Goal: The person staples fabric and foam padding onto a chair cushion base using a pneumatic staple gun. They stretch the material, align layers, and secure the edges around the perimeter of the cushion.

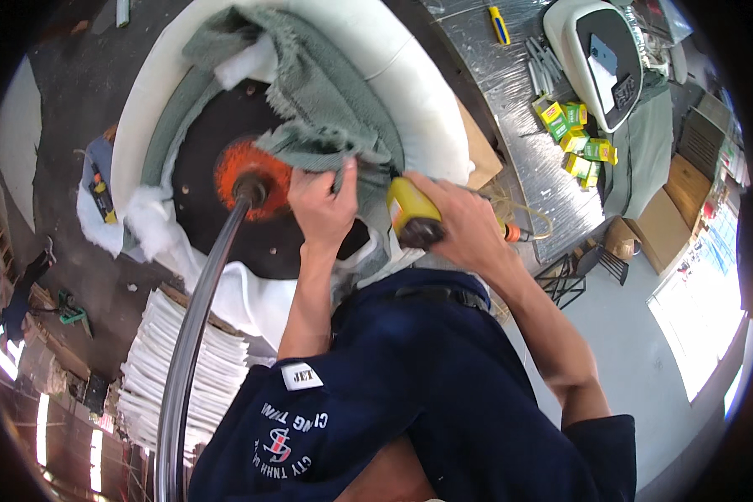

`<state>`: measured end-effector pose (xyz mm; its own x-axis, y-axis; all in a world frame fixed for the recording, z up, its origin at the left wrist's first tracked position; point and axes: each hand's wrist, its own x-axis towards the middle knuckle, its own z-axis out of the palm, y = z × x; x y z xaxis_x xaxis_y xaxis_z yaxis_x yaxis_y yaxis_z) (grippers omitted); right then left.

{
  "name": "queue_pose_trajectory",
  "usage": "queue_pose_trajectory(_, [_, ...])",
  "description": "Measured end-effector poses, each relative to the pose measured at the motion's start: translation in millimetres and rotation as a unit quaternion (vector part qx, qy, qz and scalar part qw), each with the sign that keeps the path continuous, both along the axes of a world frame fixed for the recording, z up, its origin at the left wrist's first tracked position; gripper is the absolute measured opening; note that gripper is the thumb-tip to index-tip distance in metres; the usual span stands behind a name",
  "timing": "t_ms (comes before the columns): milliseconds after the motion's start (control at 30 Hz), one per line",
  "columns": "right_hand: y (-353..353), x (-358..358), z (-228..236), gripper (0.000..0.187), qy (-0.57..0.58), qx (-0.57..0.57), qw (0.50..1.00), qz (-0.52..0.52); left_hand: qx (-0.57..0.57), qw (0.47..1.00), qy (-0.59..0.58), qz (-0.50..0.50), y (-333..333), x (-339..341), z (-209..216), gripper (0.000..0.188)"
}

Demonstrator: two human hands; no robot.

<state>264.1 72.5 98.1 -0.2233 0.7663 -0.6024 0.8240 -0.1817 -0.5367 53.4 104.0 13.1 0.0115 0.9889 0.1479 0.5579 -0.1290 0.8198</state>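
Observation:
A large round white upholstered piece point(422, 79) lies in front of me, with a black board point(205, 243) inside its rim. Grey-green fleecy fabric point(318, 71) is bunched along the inside of that rim. My left hand point(322, 205) is closed on a fold of this fabric near the right side of the board. Beside it, my right hand point(468, 222) grips a yellow and black staple gun point(414, 209), its nose close to the fabric's edge. An orange disc point(234, 167) on the board meets a shiny metal pole point(197, 322).
On the right, a plastic-covered table point(552, 197) carries yellow-green boxes point(576, 140), a yellow knife point(499, 25), grey rods point(544, 69) and a white padded panel point(567, 33). White sheets point(171, 364) are stacked at lower left. Another yellow-black tool point(103, 202) lies left of the upholstered piece.

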Motion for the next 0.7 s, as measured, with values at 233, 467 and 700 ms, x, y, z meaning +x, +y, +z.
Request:
queue_pose_trajectory(233, [-15,10,0,0.092,0.07,0.004,0.997,-0.028,-0.112,0.99,-0.03,0.075,-8,-7,-7,0.03])
queue_pose_trajectory(467, [-7,-19,-3,0.088,-0.039,-0.063,0.996,-0.043,-0.042,0.999,-0.028,0.007,27,12,-14,0.031])
queue_pose_trajectory(700, [-11,10,-1,0.088,0.076,-0.012,0.995,-0.063,-0.088,0.995,-0.041,0.035,28,5,-32,0.04])
